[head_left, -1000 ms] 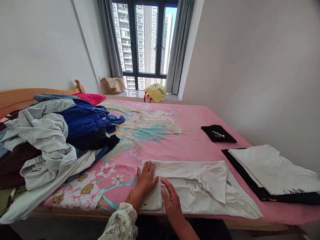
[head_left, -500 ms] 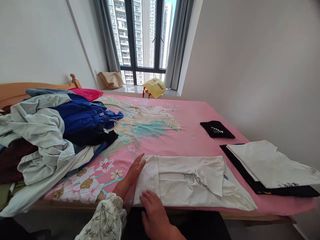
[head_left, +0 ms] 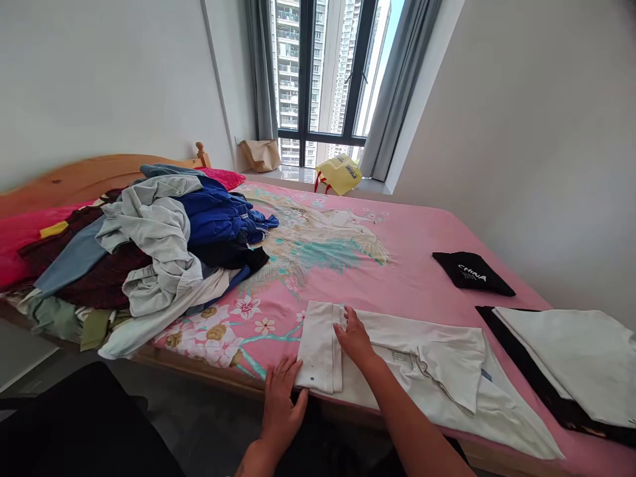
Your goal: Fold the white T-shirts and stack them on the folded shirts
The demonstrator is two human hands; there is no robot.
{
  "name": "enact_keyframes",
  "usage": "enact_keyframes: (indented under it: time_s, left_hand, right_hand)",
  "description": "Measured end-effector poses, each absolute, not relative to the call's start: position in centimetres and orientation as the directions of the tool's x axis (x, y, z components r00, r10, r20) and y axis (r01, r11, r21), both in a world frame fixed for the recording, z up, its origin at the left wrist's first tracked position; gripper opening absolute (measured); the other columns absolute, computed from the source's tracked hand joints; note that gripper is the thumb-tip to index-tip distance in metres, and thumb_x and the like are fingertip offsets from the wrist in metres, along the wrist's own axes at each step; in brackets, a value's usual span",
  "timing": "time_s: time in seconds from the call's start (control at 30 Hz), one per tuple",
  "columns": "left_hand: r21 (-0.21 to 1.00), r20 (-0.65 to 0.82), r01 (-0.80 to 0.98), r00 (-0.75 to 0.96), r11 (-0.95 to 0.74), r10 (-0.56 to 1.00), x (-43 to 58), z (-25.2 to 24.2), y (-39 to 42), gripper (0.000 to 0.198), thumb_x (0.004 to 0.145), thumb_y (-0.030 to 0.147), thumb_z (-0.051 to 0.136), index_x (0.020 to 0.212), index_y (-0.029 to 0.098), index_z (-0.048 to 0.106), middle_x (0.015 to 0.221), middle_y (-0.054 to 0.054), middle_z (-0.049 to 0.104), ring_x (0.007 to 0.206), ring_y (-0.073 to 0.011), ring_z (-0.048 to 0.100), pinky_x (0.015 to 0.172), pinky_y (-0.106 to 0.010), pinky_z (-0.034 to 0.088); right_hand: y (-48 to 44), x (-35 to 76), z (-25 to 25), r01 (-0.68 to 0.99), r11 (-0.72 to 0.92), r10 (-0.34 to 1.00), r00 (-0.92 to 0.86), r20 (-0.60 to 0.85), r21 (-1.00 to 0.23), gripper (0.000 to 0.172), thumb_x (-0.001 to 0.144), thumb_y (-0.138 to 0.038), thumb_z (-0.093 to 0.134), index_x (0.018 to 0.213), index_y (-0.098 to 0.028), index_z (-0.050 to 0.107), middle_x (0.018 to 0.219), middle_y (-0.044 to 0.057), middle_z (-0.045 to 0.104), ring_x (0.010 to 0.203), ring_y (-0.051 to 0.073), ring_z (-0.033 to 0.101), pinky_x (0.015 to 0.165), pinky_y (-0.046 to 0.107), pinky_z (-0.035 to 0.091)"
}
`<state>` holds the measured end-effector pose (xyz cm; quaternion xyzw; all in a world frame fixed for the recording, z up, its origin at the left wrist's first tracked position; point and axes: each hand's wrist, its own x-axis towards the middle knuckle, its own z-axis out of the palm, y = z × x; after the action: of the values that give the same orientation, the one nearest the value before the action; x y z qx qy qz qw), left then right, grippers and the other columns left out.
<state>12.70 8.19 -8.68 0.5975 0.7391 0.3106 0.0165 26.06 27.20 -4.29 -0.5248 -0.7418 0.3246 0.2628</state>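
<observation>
A white garment point(head_left: 372, 391) lies folded into a long strip along the bed's front edge, its left end doubled over in a band and a sleeve folded across its right part. My left hand point(head_left: 283, 394) rests at the near left corner of this garment, fingers spread, holding nothing. Over the far side of the folded band is my right hand point(head_left: 355, 338), its fingers apart and nothing in them. Whether the right fingertips press on the cloth is hard to tell.
A heap of clothes point(head_left: 163, 245) covers the bed's left side. On the right lie a black folded item with white lettering point(head_left: 472, 273) and a stack of white and black garments point(head_left: 571, 358). A yellow bag point(head_left: 342, 173) and a brown paper bag point(head_left: 261, 156) stand by the window.
The view has turned to the left. My right hand has moved from the near edge to the far side of the folded band, and my left hand has come down to the near corner.
</observation>
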Motion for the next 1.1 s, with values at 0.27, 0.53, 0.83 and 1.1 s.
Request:
enact_keyframes:
  time_s: [0.27, 0.53, 0.83, 1.1]
  left_hand:
    - [0.452, 0.394, 0.867, -0.403, 0.208, 0.826, 13.8, -9.4, 8.9, 0.051, 0.072, 0.01, 0.043, 0.12, 0.022, 0.055, 0.125, -0.007, 0.056, 0.121, -0.0242, 0.046, 0.107, -0.051, 0.025]
    - [0.429, 0.457, 0.872, -0.435, 0.235, 0.776, 13.3, -10.3, 8.9, 0.06, 0.071, 0.001, 0.037, 0.119, 0.03, 0.057, 0.121, -0.005, 0.058, 0.115, -0.0222, 0.049, 0.099, -0.044, 0.033]
    - [0.435, 0.415, 0.852, -0.475, 0.289, 0.776, 13.3, -10.3, 8.6, 0.051, 0.078, 0.014, 0.041, 0.127, 0.025, 0.049, 0.129, -0.007, 0.053, 0.12, -0.0247, 0.045, 0.099, -0.044, 0.032]
    - [0.392, 0.391, 0.874, -0.442, 0.288, 0.807, 10.6, -10.1, 8.5, 0.046, 0.08, 0.016, 0.036, 0.12, 0.027, 0.056, 0.123, -0.005, 0.059, 0.114, -0.0228, 0.051, 0.095, -0.044, 0.034]
  right_hand:
    - [32.9, 22.8, -4.9, 0.667, 0.131, 0.935, -0.328, -0.131, -0.734, 0.03, 0.071, -0.034, 0.056, 0.091, -0.014, 0.062, 0.078, 0.005, 0.066, 0.071, 0.017, 0.059, 0.06, 0.024, 0.041]
    - [33.4, 21.9, -4.7, 0.706, 0.215, 0.919, -0.38, -0.105, -0.675, 0.022, 0.073, -0.027, 0.052, 0.088, -0.016, 0.063, 0.078, 0.003, 0.065, 0.072, 0.017, 0.059, 0.065, 0.025, 0.042]
    - [25.2, 19.8, -3.9, 0.636, 0.607, 0.782, -0.587, 0.211, -0.477, 0.048, 0.086, -0.032, 0.041, 0.13, -0.014, 0.046, 0.14, 0.011, 0.039, 0.133, 0.024, 0.025, 0.111, 0.041, 0.006]
    - [23.7, 19.3, -5.8, 0.688, 0.533, 0.805, -0.592, 0.043, -0.493, 0.06, 0.087, -0.042, 0.037, 0.137, -0.009, 0.037, 0.145, 0.014, 0.027, 0.136, 0.026, 0.018, 0.11, 0.047, -0.005]
